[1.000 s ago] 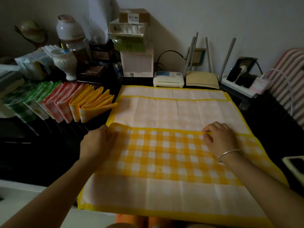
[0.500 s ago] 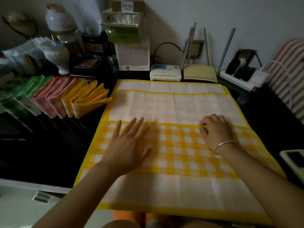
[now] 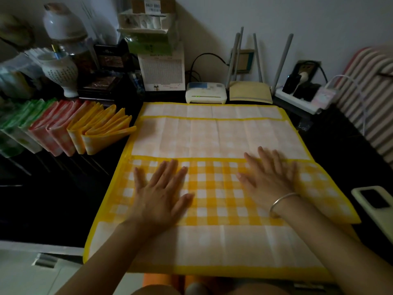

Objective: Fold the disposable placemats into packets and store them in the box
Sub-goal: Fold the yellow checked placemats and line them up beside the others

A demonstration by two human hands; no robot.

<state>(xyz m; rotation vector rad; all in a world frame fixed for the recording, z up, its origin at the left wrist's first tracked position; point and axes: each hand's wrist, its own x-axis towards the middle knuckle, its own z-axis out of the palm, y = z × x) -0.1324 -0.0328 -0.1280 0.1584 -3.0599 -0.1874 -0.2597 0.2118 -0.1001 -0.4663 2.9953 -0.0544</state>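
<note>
Our left hand (image 3: 161,194) and right hand (image 3: 270,184) lie flat, fingers spread, holding nothing, pressing the folded-over checked band of the placemat (image 3: 212,135) spread before us. We judge this an early crease; next comes another fold. Packets (image 3: 85,128) stand left.

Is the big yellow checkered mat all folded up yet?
Not yet. The yellow placemat is only partly folded: one checked flap lies over its pale side, pressed flat by the left hand and right hand.
</note>
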